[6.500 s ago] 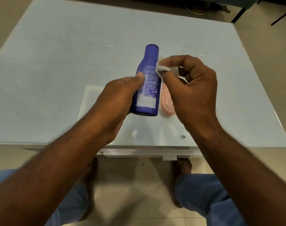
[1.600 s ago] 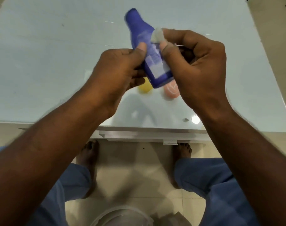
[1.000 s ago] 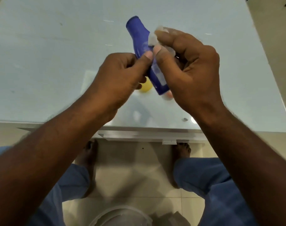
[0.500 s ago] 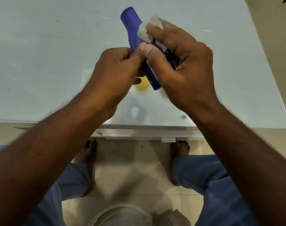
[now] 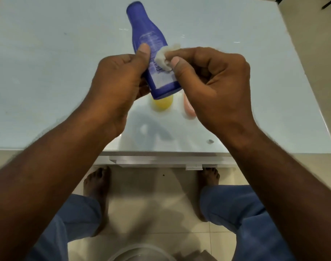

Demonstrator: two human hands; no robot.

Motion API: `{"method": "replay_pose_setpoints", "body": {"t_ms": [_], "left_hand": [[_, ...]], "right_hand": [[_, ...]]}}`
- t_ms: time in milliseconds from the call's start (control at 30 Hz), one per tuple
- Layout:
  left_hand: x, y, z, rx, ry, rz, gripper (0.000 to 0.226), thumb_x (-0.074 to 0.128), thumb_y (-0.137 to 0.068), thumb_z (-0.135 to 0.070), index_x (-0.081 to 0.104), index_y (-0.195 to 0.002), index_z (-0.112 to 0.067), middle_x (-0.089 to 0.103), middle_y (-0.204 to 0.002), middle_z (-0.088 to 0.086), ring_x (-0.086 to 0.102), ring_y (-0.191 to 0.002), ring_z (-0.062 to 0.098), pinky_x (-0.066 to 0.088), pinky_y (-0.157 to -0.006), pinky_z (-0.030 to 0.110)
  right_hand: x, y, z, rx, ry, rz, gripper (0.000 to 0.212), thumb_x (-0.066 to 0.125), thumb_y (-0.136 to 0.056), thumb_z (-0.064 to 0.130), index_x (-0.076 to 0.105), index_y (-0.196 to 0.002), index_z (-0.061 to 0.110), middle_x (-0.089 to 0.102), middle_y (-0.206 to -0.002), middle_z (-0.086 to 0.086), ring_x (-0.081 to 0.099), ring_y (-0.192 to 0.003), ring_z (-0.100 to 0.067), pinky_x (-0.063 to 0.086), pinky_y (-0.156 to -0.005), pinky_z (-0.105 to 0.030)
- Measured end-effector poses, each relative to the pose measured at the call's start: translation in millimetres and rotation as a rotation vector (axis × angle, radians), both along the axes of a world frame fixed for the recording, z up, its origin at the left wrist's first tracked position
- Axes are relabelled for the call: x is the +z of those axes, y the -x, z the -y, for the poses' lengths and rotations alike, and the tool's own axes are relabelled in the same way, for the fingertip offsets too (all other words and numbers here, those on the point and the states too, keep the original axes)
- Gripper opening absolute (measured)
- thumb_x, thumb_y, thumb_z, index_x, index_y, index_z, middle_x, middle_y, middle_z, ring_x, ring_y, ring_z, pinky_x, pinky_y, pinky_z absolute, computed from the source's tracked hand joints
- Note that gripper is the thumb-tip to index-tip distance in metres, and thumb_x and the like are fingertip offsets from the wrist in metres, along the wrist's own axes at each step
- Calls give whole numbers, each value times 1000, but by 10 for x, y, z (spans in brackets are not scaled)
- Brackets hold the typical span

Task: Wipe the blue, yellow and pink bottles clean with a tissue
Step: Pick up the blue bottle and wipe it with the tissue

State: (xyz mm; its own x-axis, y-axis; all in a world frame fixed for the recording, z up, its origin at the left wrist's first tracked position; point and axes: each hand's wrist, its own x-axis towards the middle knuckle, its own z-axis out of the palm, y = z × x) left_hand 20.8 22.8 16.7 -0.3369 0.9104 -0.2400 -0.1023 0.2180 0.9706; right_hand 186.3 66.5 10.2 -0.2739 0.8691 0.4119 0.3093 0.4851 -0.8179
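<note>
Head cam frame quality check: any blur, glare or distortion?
Head view: blue bottle cap softly motion-blurred, label text unreadable; tissue edges fuzzy; glossy table shows small glare streaks and hand shadows; wide-angle stretch on both forearms; yellow bottle mostly hidden.

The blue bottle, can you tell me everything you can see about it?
The blue bottle looks like smooth, glossy plastic, with a narrow top end that widens into a fuller body. A pale label with tiny print too blurred to read runs down its side. It is held up off the table, tilted, narrow end pointing away from the person. The left hand grips it, thumb pressed on the label. The right hand pinches a crumpled white tissue against the label.
</note>
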Motion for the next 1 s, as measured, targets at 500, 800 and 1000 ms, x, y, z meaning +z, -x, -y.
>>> {"method": "replay_pose_setpoints", "body": {"t_ms": [500,800,1000], "left_hand": [[-26,14,37,-126,-29,-170,35,51,-107,-41,76,-108,-17,81,-95,-4,78,-91,11,62,-85,30],[-14,52,-20,-1,18,-41,30,56,-104,-43,77,-101,-22,82,-98,-1,78,-97,17,61,-97,39],[-71,-75,62,-209,-21,-240,35,56,-104,-44,77,-102,-16,76,-81,-5,71,-80,8,58,-78,26]], "right_hand": [[-4,24,22,7,9,-13,27,68,-106,20,77,-127,6,80,-123,-3,78,-112,-16,67,-91,-26],[-3,19,-4,12,6,-1,25,70,-105,21,80,-122,5,83,-114,-4,80,-107,-15,67,-90,-28],[-6,25,-13,4,-24,11,38,67,-105,21,70,-140,6,75,-137,-6,74,-122,-13,61,-100,-19]]}}
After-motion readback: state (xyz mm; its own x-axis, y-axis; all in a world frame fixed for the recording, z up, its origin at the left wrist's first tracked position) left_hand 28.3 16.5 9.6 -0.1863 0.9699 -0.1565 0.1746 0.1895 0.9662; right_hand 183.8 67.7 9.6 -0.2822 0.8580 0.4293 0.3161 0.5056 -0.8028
